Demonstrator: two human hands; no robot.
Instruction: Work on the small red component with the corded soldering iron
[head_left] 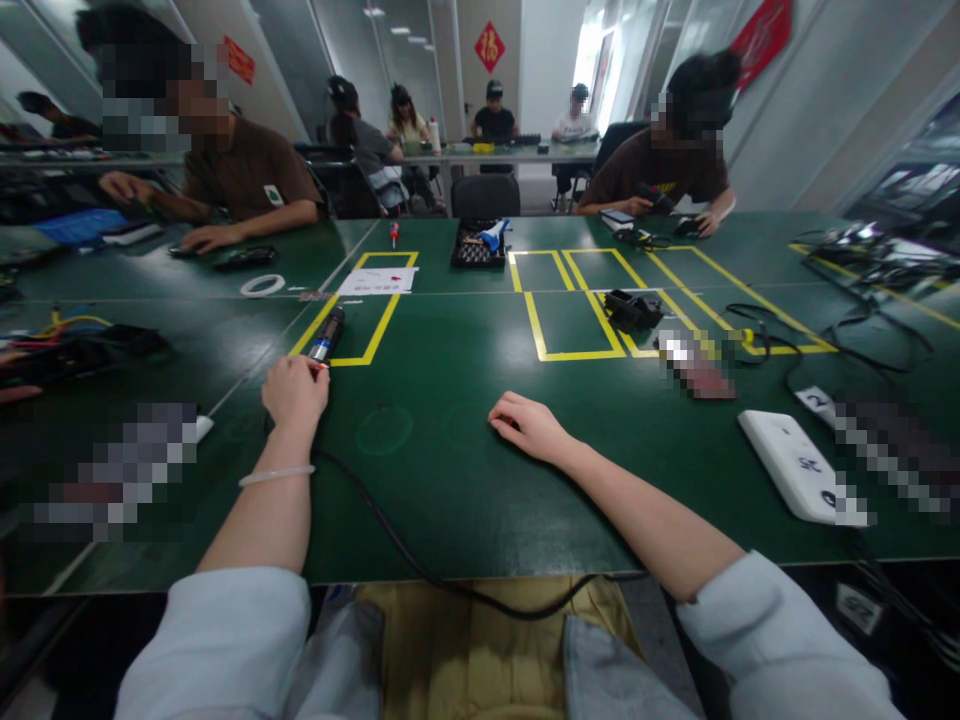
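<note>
My left hand (294,395) is closed around the lower part of an electric screwdriver (327,332), a black cylinder with a blue band. It lies at the left yellow tape outline, pointing away from me. A black cord (390,540) runs from beside that hand, over the table's front edge and off to the right. My right hand (531,428) rests on the green table (450,500) with its fingers curled in. A small reddish spot shows at those fingers, too small to name.
Beyond stand a black parts tray (478,245), a white paper sheet (379,281) and a tape roll (262,286). To the right lie a black plastic part (634,310), a white power bank (799,468) and cables (862,330). Co-workers sit across the table.
</note>
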